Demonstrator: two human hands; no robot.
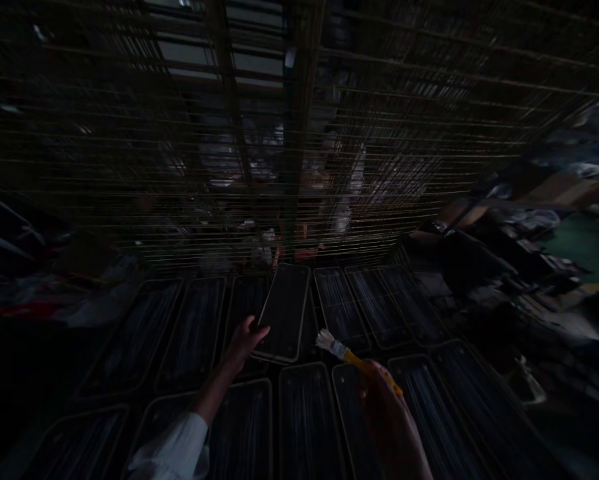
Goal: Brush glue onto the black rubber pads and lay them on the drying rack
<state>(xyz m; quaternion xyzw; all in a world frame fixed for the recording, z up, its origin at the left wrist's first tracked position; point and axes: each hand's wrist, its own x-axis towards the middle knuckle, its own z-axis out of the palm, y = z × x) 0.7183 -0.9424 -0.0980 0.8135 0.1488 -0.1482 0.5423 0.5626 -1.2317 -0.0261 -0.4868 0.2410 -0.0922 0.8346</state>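
Note:
My left hand (pixel 245 341) grips the lower left edge of a dark rectangular panel (pixel 285 310) with rounded corners and a pale rim. The panel is tilted and lies over its neighbours in the back row. In my right hand (pixel 382 400) is a paintbrush (pixel 352 358) with a yellow handle, its pale bristles pointing up and left. The bristles are a short way right of the panel's lower corner, apart from it in the picture. Similar panels with streaky bluish-white surfaces, such as the panel (pixel 306 417) at the front, lie beneath both hands.
Several more panels (pixel 192 333) lie in two rows around my hands. Behind them rises a thin-barred wire rack (pixel 299 167). Dark, blurred goods (pixel 484 260) are piled on the right, beside a green floor (pixel 589 247). The scene is very dim.

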